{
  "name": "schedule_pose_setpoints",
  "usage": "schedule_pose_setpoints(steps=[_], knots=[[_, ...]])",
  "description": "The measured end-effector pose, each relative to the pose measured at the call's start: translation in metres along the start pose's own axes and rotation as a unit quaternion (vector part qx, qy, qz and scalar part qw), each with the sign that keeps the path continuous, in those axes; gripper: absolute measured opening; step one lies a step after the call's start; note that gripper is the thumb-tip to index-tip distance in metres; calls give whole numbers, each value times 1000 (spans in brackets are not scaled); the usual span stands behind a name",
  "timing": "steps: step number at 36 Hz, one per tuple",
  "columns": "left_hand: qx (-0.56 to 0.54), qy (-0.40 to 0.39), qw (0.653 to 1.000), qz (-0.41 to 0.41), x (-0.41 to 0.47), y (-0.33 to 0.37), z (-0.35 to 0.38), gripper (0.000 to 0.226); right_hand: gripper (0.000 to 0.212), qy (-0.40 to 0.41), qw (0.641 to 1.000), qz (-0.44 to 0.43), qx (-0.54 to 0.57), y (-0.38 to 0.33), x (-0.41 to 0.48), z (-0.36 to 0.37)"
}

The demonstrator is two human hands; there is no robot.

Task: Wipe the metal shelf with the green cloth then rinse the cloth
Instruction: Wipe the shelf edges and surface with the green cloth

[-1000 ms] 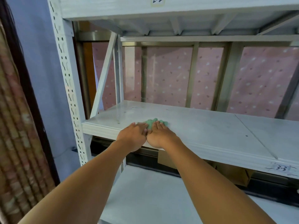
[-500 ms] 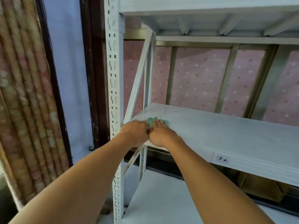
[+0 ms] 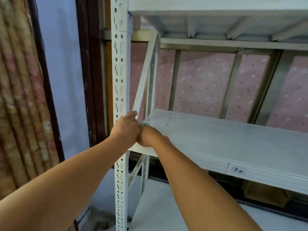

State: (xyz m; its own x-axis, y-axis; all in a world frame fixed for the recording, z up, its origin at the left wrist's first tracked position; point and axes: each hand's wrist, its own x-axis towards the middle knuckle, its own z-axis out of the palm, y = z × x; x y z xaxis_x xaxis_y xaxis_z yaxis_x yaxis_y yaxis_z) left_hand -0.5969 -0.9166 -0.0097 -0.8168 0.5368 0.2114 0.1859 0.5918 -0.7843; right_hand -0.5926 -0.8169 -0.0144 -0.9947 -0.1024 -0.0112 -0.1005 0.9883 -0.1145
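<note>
Head camera: a person's left hand (image 3: 125, 129) and right hand (image 3: 149, 136), touching side by side, bear down at the front left corner of the metal shelf (image 3: 216, 139). Only a sliver of the green cloth (image 3: 144, 124) shows at their fingertips. The left hand's fingers lie together, stretched toward the slanted brace (image 3: 143, 84) beside the slotted post (image 3: 119, 80). The right hand's fingers are hidden behind its own knuckles, so their grip cannot be told.

The cloth looks soft, light and easily bunched, and is probably best gathered whole in one palm before rinsing. The painted shelf looks stiff and smooth.

Most of the cloth is covered, its dampness cannot be judged, and no sink or tap is in view. A label (image 3: 238, 170) on the shelf lip is hard to read.
</note>
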Motion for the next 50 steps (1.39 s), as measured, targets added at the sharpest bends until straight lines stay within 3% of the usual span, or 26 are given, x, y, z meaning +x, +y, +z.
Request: schedule_pose_setpoints(steps=[7, 15, 21, 25, 34, 41, 44, 50], knots=[[-68, -41, 996, -38, 7, 6, -16, 33, 41, 34, 997, -2, 62, 10, -6, -13], [-127, -36, 988, -85, 23, 14, -29, 27, 43, 44, 995, 19, 85, 28, 4, -25], [-312, -64, 934, -160, 44, 22, -31, 32, 30, 59, 992, 19, 107, 49, 10, -33], [-347, -55, 918, -185, 58, 30, -24, 31, 31, 48, 988, 29, 141, 58, 22, -32], [-400, -60, 898, -175, 80, 33, -19, 33, 36, 25, 995, 7, 98, 76, 31, -35], [-401, -113, 903, -106, 97, 35, -16, 42, 55, -84, 992, -20, 87, 91, 36, -34], [-399, -138, 902, -86, 102, 31, -19, 38, 59, -93, 992, -21, 80, 95, 31, -29], [-412, -123, 892, -141, 109, 26, -17, 22, 64, -77, 996, -36, 36, 92, 18, -23]])
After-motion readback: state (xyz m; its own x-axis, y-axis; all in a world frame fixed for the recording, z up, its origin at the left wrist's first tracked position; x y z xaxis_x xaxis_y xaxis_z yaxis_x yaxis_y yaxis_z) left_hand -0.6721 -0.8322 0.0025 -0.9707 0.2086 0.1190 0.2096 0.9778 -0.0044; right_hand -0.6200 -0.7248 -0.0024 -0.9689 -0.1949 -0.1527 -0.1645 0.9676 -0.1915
